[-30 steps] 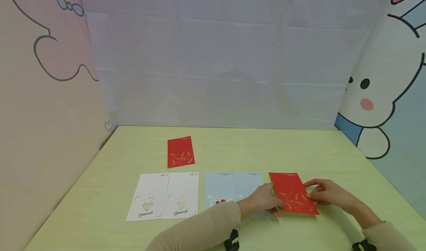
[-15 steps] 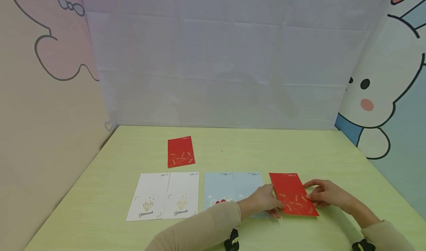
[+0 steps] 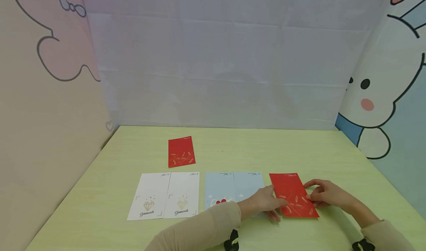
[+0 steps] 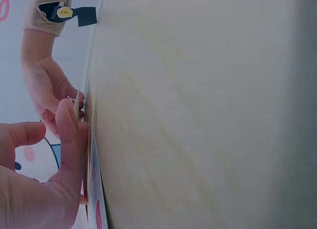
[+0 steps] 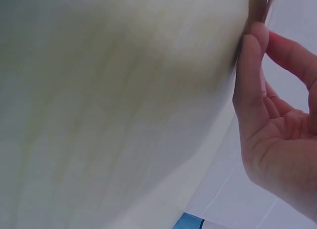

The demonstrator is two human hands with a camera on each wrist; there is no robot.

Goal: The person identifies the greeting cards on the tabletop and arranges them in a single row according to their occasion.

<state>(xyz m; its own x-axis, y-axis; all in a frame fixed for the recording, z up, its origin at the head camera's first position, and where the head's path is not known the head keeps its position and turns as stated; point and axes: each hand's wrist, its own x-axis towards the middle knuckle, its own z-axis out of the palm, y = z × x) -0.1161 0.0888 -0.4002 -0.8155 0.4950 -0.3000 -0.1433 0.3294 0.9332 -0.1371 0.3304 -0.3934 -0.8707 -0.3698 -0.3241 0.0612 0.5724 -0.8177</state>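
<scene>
A red card (image 3: 289,186) with gold leaf-like prints lies at the right of the row, between both hands. My left hand (image 3: 263,199) is at its left edge, one finger lying over the card and the others below, near the table. In the left wrist view the left thumb (image 4: 29,133) stands apart from the upright fingers. My right hand (image 3: 327,192) pinches the card's right edge between thumb and finger, which meet at the edge in the right wrist view. Two light-blue cards (image 3: 219,186), partly covered by the left hand and sleeve, lie just left of it.
Two white cards (image 3: 153,188) printed with gold diamonds lie side by side at the left of the row. Another red card (image 3: 181,151) sits farther back, slightly turned. The pale wooden table (image 3: 100,177) meets a white sheet (image 3: 216,69) at its far edge.
The red card's near edge has come down slightly toward me. The left hand's fingers have shifted a little lower and spread; the right hand has hardly moved.
</scene>
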